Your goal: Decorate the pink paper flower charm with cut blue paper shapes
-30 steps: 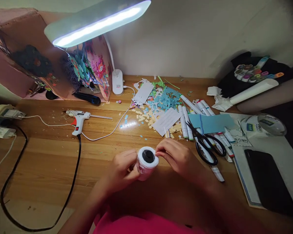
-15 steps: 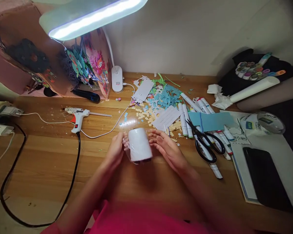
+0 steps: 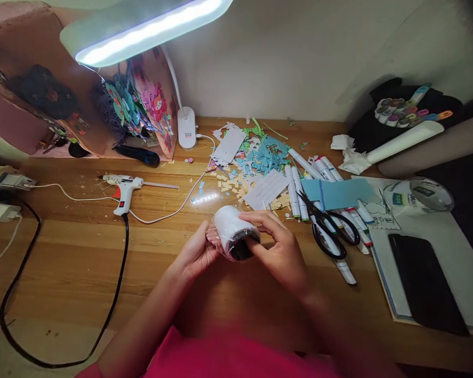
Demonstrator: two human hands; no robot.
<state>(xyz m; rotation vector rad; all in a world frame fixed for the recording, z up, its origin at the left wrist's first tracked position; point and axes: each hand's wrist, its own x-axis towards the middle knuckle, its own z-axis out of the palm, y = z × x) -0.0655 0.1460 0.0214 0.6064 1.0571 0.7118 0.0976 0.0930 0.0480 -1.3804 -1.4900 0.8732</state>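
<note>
A white roll point(image 3: 229, 227) in clear plastic wrap is tilted above the wooden desk, its dark hollow end facing down and to the right. My left hand point(image 3: 199, 251) supports it from the left and below, with the fingers seen through the plastic. My right hand point(image 3: 281, 249) grips the right end, fingers on top and thumb at the dark opening. Beyond the roll lie blue paper scraps point(image 3: 266, 156) and a white card point(image 3: 267, 190).
Black scissors point(image 3: 331, 231) rest on scattered markers and a blue strip point(image 3: 339, 194) at the right. A glue gun point(image 3: 125, 195) with its cord sits left. A lamp point(image 3: 153, 31) hangs above; a black phone-like slab point(image 3: 428, 283) lies on a pad.
The roll has turned, so its dark open end now shows at the lower right. My right hand has closed onto that end, and my left hand has moved further under the roll.
</note>
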